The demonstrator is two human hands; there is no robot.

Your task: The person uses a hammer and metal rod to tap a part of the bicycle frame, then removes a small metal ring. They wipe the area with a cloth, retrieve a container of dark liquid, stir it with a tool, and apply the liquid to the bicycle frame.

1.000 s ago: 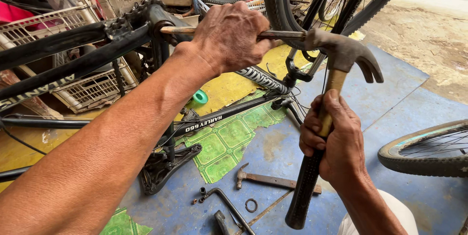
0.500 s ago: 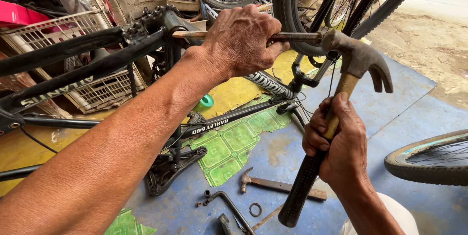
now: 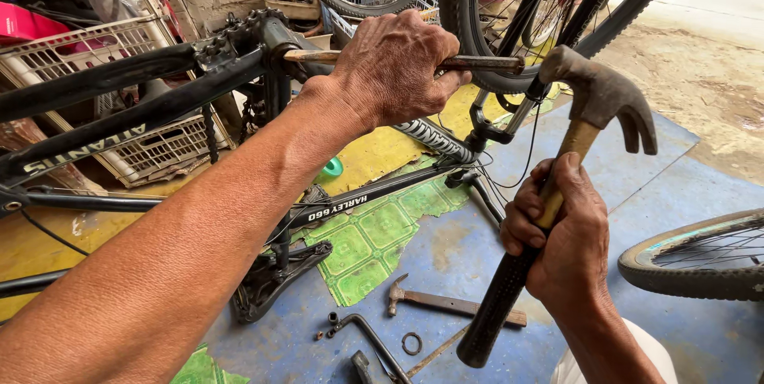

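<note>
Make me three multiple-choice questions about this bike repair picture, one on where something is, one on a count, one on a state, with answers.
1. Where does the small wooden-handled hammer lie?
A. on the blue floor
B. in the white plastic crate
C. on the tyre

2. How many hammers are in view?
A. one
B. two
C. four

3. What is the left hand doing?
A. resting open on the floor
B. closed around a long metal rod set against the black bicycle frame
C. holding a ring

Answers:
1 A, it lies flat on the blue surface below the frame.
2 B, the small one plus the large claw hammer in the right hand.
3 B, the fingers wrap the rod.
</note>
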